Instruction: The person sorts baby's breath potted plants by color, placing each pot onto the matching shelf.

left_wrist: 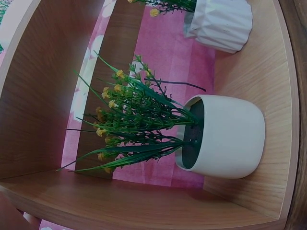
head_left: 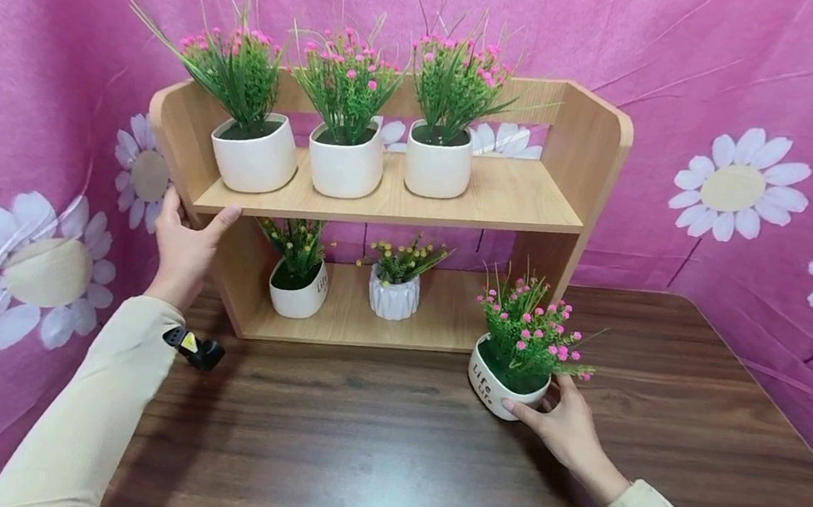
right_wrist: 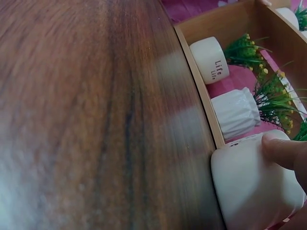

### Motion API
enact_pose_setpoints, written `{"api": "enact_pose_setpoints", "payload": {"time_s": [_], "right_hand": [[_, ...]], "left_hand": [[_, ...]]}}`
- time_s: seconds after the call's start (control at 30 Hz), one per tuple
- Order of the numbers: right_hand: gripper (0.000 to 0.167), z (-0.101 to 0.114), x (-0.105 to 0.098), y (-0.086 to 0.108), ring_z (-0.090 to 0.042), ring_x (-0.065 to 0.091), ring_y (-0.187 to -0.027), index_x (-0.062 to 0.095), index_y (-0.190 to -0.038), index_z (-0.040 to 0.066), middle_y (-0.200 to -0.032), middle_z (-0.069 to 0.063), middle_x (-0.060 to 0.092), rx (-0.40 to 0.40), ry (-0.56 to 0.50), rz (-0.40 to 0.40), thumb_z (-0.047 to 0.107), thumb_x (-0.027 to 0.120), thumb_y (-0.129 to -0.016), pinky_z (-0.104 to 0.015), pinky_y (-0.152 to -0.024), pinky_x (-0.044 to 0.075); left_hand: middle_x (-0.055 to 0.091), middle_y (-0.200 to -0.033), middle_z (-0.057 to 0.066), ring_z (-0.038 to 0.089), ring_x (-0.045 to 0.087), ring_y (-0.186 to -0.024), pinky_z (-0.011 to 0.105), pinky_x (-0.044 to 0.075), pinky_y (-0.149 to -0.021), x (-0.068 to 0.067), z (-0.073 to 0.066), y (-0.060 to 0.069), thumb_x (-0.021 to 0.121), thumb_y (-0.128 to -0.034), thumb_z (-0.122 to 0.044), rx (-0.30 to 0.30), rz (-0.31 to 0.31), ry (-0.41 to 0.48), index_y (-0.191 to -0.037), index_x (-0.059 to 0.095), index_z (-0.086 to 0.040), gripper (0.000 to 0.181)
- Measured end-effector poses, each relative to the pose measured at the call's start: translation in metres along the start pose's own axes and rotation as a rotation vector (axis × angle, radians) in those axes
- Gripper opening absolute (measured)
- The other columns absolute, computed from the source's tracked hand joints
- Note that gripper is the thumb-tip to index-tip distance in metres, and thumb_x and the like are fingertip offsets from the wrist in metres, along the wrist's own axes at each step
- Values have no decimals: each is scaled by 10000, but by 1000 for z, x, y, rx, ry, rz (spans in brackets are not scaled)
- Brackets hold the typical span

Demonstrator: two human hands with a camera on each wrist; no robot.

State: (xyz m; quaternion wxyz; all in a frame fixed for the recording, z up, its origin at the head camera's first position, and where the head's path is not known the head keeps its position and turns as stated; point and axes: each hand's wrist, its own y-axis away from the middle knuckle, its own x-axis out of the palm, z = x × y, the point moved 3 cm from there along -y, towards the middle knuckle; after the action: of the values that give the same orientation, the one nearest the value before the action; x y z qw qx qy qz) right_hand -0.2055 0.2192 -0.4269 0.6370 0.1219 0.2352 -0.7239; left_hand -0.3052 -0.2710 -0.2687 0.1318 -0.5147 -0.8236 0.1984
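Observation:
My left hand (head_left: 184, 253) grips the left side panel of a two-tier wooden shelf (head_left: 511, 194), thumb at the front. In my right hand (head_left: 571, 427) is a white flowerpot (head_left: 490, 380) marked "Life", with pink flowers and green leaves; the thumb lies on its front and the fingers go behind it. This pot is in front of the shelf's lower right corner, slightly tilted in the head view. On the lower tier are a smooth white pot (left_wrist: 230, 136) with yellow flowers and a ridged white pot (right_wrist: 235, 112), also with yellow flowers.
Three white pots with pink flowers line the upper tier: left (head_left: 255, 157), middle (head_left: 346, 163) and right (head_left: 437, 165). The shelf stands on a dark wooden table (head_left: 325, 437). Behind it hangs a pink cloth (head_left: 662, 57) printed with white daisies.

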Motion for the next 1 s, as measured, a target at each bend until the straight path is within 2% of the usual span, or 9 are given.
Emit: {"api": "enact_pose_setpoints", "payload": {"time_s": [0.13, 0.2, 0.33, 0.5, 0.57, 0.67, 0.77, 1.0], "right_hand": [[795, 2, 0, -1, -427, 546, -1152, 365, -1358, -63, -1290, -328, 495, -7, -7, -2, 133, 830, -743, -368, -896, 521], [779, 6, -1, -1, -424, 550, -1144, 376, -1345, -72, -1274, -329, 502, -15, -3, -7, 138, 828, -747, -362, -894, 522], [746, 18, -8, 1, -410, 573, -1106, 402, -1319, -69, -1226, -320, 543, -44, -9, -27, 149, 830, -748, -243, -820, 545], [727, 44, -21, 2, -399, 552, -1128, 403, -1330, -60, -1263, -279, 519, -102, -47, -44, 107, 817, -757, -103, -817, 483], [737, 56, -28, 2, -323, 570, -1121, 403, -1351, -45, -1287, -251, 500, -136, -45, -54, 92, 815, -756, -85, -822, 468], [743, 74, -38, 1, -100, 591, -1057, 424, -1367, -18, -1285, -214, 513, -203, -24, -88, 70, 820, -744, -85, -811, 474], [746, 89, -48, -1, 83, 535, -988, 439, -1372, 1, -1266, -191, 523, -262, -25, -124, 36, 821, -731, -82, -800, 479], [713, 116, -65, -7, 61, 578, -959, 486, -1340, 1, -1149, 2, 569, -346, -35, -214, -40, 813, -707, -99, -783, 499]], "left_hand": [[453, -1424, 78, 180, 439, -1283, 324, 327, -1123, -1, 1, -1, 783, -796, -170, -5, 2, -21, -1415, 394, -172, 731], [452, -1426, 78, 182, 438, -1286, 325, 329, -1122, 0, 1, -2, 783, -795, -166, -3, 2, -21, -1417, 393, -172, 734], [444, -1433, 76, 179, 432, -1288, 322, 325, -1123, 0, 2, -2, 780, -799, -167, -5, 4, -29, -1424, 384, -181, 739], [431, -1446, 60, 178, 420, -1305, 319, 318, -1127, 0, 1, -1, 776, -804, -181, -13, 12, -36, -1434, 371, -193, 749], [425, -1451, 55, 181, 413, -1315, 322, 310, -1133, 0, 0, -1, 775, -805, -182, -19, 15, -29, -1437, 367, -197, 752], [420, -1454, 53, 182, 406, -1321, 326, 301, -1139, -1, 0, -1, 773, -807, -183, -30, 19, -22, -1437, 364, -203, 751], [427, -1448, 57, 183, 412, -1312, 325, 305, -1136, -1, 1, -1, 776, -805, -178, -27, 16, -19, -1432, 372, -199, 746], [442, -1435, 62, 175, 431, -1286, 321, 326, -1123, -1, 1, -1, 785, -795, -179, -13, 15, -15, -1423, 385, -191, 745]]}}
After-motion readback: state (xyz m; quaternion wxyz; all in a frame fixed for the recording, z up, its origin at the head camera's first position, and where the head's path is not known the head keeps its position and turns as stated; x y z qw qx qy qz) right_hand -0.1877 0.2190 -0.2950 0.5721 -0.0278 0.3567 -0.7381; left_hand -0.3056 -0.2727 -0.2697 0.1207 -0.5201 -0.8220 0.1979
